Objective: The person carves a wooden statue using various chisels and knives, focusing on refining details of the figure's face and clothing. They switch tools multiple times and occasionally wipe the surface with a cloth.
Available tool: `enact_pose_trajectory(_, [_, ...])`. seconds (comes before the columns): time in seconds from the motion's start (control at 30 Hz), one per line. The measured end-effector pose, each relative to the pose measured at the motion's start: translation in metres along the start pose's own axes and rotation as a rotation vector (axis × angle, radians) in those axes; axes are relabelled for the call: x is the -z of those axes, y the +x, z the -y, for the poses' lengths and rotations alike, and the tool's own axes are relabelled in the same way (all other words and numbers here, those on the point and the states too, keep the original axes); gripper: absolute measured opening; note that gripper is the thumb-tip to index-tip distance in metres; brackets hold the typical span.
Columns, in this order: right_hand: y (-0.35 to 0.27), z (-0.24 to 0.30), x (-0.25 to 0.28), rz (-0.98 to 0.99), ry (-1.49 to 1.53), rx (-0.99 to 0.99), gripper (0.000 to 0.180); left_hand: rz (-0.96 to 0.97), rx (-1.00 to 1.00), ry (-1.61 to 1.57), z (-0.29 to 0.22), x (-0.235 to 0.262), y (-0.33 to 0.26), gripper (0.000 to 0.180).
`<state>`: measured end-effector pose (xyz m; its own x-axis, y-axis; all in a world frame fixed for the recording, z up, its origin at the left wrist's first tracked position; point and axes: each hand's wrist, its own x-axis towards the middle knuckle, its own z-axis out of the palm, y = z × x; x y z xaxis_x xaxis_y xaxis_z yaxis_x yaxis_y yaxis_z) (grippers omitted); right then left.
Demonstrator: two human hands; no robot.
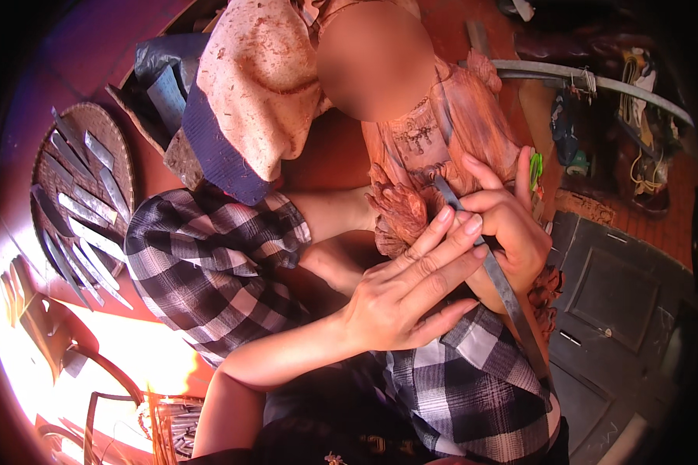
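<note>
A reddish-brown carved wooden figure (473,128) leans in front of me, its head blurred out. A long flat metal chisel (506,298) slants across it, the tip touching the carved folds near the figure's middle. My right hand (512,232) is closed around the chisel near its tip, with some fingers resting against the wood. From the left, my left hand (403,298) reaches over with its fingers stretched out, the fingertips lying on the blade beside my right hand. The chisel's lower end runs down over black-and-white plaid cloth (473,387).
At the left, a round woven tray (128,174) carries several metal carving tools. A pale cloth (248,85) with wood chips hangs beside the figure. A dark panelled board (616,302) lies at the right. Several more tools (184,426) stand bundled at the lower left.
</note>
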<state>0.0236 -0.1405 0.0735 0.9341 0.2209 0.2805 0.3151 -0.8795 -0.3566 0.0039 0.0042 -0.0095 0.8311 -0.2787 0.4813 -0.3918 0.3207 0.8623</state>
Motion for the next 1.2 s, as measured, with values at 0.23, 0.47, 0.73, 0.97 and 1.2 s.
enact_pose_trajectory(0.23, [0.000, 0.000, 0.001, -0.024, 0.011, -0.030, 0.025, -0.005, 0.000, -0.016, 0.000, -0.003, 0.000, 0.057])
enact_pose_trajectory(0.47, [-0.002, 0.002, 0.002, -0.016, 0.029, -0.066, 0.022, -0.005, 0.002, -0.021, -0.002, 0.001, 0.003, 0.058])
enact_pose_trajectory(0.73, [-0.002, 0.001, 0.007, 0.019, 0.027, -0.055, 0.022, -0.008, -0.006, -0.034, -0.001, -0.001, 0.004, 0.059])
enact_pose_trajectory(0.97, [0.003, 0.006, 0.007, 0.065, 0.026, -0.066, 0.024, -0.023, 0.005, -0.046, -0.002, -0.001, 0.001, 0.058])
enact_pose_trajectory(1.2, [0.002, 0.003, 0.007, 0.025, 0.034, -0.069, 0.022, -0.021, -0.007, -0.037, -0.002, -0.002, 0.002, 0.059])
